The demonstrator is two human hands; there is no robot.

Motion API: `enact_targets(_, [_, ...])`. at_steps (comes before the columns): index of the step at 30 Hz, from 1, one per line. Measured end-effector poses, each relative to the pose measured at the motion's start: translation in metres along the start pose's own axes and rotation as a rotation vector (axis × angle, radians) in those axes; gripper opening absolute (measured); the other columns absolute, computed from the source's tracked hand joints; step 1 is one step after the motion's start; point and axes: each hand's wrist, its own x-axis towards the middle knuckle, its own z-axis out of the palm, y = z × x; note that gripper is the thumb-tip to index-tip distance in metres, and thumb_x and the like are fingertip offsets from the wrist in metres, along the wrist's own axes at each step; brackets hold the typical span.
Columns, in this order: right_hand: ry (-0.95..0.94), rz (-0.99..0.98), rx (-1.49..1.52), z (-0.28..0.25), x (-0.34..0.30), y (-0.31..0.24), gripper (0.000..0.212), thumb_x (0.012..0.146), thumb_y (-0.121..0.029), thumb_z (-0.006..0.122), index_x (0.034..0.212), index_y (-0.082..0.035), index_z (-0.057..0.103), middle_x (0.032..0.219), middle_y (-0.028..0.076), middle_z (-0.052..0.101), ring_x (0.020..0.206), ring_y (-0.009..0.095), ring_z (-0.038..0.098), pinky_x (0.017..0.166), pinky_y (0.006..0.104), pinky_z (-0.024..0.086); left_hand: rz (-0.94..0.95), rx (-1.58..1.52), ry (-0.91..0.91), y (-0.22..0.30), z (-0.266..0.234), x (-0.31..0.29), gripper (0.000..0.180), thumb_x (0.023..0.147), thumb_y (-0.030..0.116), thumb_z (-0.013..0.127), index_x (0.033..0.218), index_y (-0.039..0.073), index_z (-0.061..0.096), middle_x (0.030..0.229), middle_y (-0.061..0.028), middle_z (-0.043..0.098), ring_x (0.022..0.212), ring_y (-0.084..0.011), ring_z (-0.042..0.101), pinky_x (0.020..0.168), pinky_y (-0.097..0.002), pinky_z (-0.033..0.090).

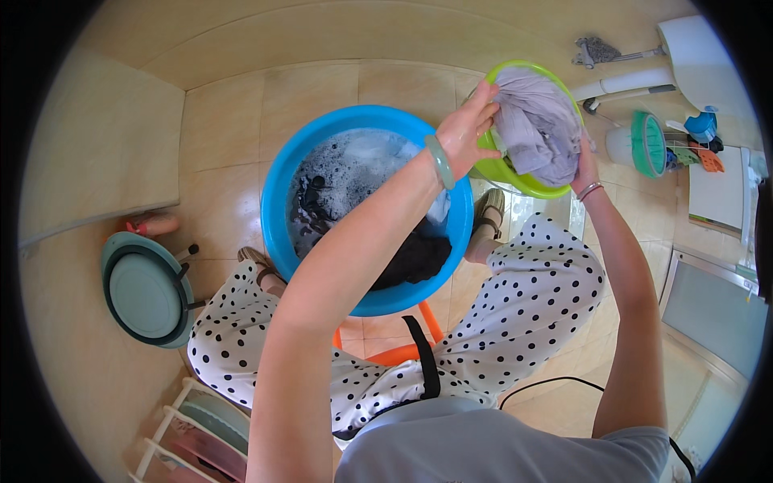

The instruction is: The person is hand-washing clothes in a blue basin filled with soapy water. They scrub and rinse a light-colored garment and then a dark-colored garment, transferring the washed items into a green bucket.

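Observation:
Between my knees stands a large blue basin (274, 205) with foamy water, dark clothes (415, 259) and some pale cloth in it. To its upper right is a smaller lime-green basin (535, 187), tilted, with a wet greyish-lilac garment (535, 121) bunched inside. My left hand (467, 129), with a pale green bangle at its wrist, grips the left rim of the green basin, fingers somewhat apart. On the opposite side my right hand (588, 167) holds the rim beside the garment; its fingers are partly hidden.
An orange stool (394, 354) is under me. Grey-green folding basins (145, 294) lean at the left wall near a red-capped bottle (153, 224). A white rack (165, 419) stands lower left. On the right are a lined bin (648, 145), a toilet brush (596, 51) and a black cable (555, 380).

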Motion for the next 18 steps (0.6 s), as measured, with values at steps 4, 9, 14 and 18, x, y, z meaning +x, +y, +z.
enact_targets(4, [-0.044,0.079,-1.497,-0.019,0.002,0.03,0.064,0.084,-0.055,0.055,0.133,-0.013,0.048,0.129,0.013,0.055,0.116,0.028,0.055,0.098,0.0405,0.042,-0.023,-0.115,0.094,-0.027,-0.046,-0.018,0.073,0.093,0.054,0.043,0.147,0.011,0.02,0.149,-0.0172,0.025,0.136,-0.0313,0.028,0.104,-0.0537,0.035])
enact_targets(9, [-0.227,0.138,-2.246,0.058,-0.016,-0.006,0.043,0.085,-0.041,0.055,0.11,-0.007,0.065,0.11,0.016,0.064,0.101,0.031,0.062,0.09,0.0421,0.048,-0.171,0.113,0.744,-0.086,-0.176,-0.077,0.051,0.091,0.028,0.06,0.134,0.006,0.044,0.133,-0.0142,0.049,0.117,-0.0276,0.051,0.093,-0.043,0.048])
enact_targets(14, [-0.531,-0.433,-1.505,0.174,-0.031,-0.017,0.027,0.088,-0.027,0.057,0.094,-0.003,0.067,0.085,0.011,0.069,0.079,0.022,0.067,0.071,0.0335,0.052,0.014,1.139,1.164,-0.121,-0.315,-0.146,0.065,0.082,0.014,0.068,0.139,0.007,0.038,0.144,-0.0183,0.036,0.129,-0.035,0.039,0.106,-0.0433,0.036])
enact_targets(18, [-0.827,0.109,-0.959,0.24,-0.011,0.081,0.029,0.086,-0.024,0.061,0.109,-0.007,0.063,0.099,0.01,0.067,0.088,0.017,0.064,0.075,0.029,0.052,-0.545,1.192,0.933,-0.078,-0.27,-0.132,0.083,0.083,0.028,0.07,0.148,0.012,0.02,0.15,-0.0159,0.026,0.136,-0.0325,0.028,0.11,-0.044,0.029])
